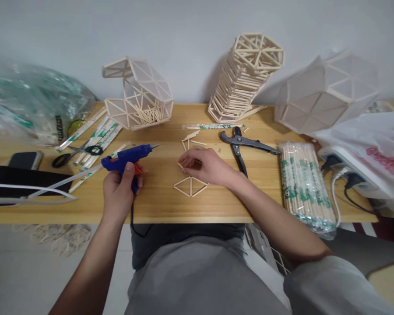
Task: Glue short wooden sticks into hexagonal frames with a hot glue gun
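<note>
- Left hand (120,192): grip closed around one blue glue gun (128,158).
- Right hand (212,164): above the surface (160,201), one stick frame (191,187) just below; whether its grip is clamped, unclear.

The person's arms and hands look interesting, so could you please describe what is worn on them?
The left hand and right hand are bare, without gloves or a visible watch. A plain grey sleeve ends near the right elbow; no left sleeve shows.
</note>
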The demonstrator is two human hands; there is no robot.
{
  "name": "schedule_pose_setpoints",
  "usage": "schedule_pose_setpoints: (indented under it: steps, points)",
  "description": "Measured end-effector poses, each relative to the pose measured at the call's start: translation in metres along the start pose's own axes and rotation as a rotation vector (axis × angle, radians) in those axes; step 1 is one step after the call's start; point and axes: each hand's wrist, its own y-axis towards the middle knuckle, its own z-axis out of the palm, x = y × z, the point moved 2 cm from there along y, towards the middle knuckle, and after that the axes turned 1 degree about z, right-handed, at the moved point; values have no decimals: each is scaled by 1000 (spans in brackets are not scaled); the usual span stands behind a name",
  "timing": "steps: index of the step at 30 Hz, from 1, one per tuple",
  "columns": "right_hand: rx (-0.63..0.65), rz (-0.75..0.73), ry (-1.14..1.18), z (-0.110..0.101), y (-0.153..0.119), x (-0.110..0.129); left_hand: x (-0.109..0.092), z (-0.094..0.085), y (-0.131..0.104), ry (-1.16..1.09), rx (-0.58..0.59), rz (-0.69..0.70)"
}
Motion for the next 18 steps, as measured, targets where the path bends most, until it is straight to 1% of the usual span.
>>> schedule_pose_setpoints:
  steps: [5, 10, 18]
  points:
    - [18, 3, -48, 1, 0, 0, -2, 2, 1, 18, -6, 18]
    - [44, -50, -97, 2, 2, -1, 0, 2, 2, 9, -27, 37]
    - [82, -111, -125, 3, 2, -3, 4, 0, 3, -17, 1, 32]
